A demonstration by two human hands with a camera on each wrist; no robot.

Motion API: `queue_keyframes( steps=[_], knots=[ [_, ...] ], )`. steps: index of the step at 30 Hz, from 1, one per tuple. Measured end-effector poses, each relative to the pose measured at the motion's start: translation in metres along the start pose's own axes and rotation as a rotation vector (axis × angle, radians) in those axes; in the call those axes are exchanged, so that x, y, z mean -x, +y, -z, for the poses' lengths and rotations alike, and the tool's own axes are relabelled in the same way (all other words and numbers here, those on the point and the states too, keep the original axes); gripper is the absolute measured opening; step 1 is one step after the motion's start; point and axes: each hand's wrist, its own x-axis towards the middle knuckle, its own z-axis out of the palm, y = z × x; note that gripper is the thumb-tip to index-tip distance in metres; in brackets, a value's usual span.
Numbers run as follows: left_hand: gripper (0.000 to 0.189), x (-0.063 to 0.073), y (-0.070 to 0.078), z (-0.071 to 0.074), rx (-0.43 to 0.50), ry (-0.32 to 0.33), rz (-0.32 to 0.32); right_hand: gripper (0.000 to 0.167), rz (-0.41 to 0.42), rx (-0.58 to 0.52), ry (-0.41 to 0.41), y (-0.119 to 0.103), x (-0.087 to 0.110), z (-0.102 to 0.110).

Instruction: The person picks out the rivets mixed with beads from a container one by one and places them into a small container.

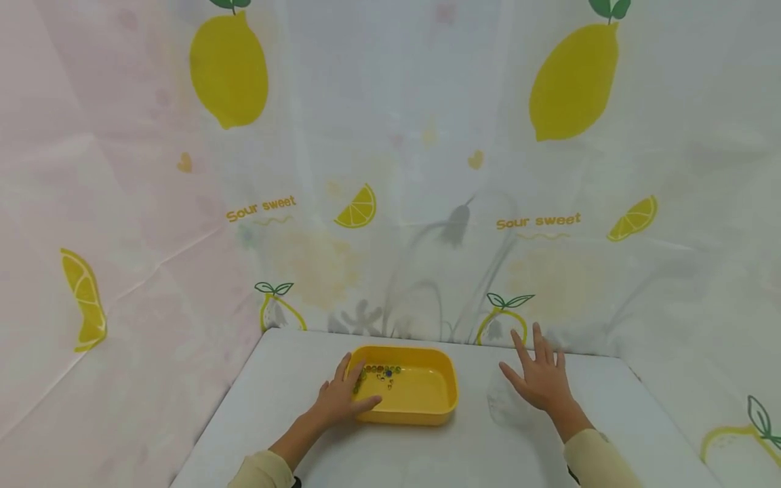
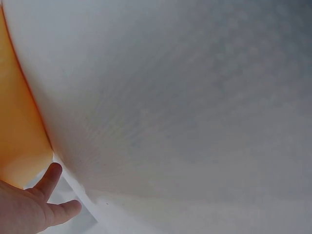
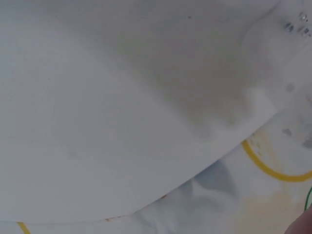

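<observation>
Yellow tray (image 1: 421, 392) with small beads (image 1: 380, 369) inside, leftward

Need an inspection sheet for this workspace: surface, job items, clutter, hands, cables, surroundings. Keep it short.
Surface: white table, hand shadows on it.
Job items: yellow tray on the table; small beads inside toward its left end, some lined along the wall, one blue. A clear item sits right of the tray; too faint to tell its shape.
Clutter: nothing seen.
Left hand: at the tray's left end, thumb reaching over the near rim.
Right hand: fingers spread, holding nothing, near the clear item.
Cables: nothing seen.
Surroundings: pale backdrop printed with lemons and "Sour sweet" lettering.
</observation>
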Motion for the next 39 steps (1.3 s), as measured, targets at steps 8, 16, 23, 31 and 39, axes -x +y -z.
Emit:
queue_keyframes(
  steps=[8,16,23,31,39],
  knots=[
    [0.093,0.0,-0.002,-0.002,-0.008,0.008,-0.007,0.077,0.008,0.017,-0.079,-0.034,-0.017,-0.012],
    [0.093,0.002,0.001,-0.001,0.012,-0.002,-0.003,0.079,0.045,0.013,-0.088,-0.06,-0.023,-0.029],
    [0.095,0.004,0.003,0.001,0.002,0.012,-0.009,0.083,0.063,-0.007,-0.104,-0.083,-0.029,-0.033],
    [0.094,0.0,-0.001,-0.002,0.029,0.009,0.005,0.08,0.102,-0.008,-0.089,-0.107,-0.031,-0.051],
    [0.093,0.002,0.001,-0.001,0.03,0.011,0.004,0.08,0.114,-0.07,-0.109,-0.137,-0.031,-0.066]
  ],
)
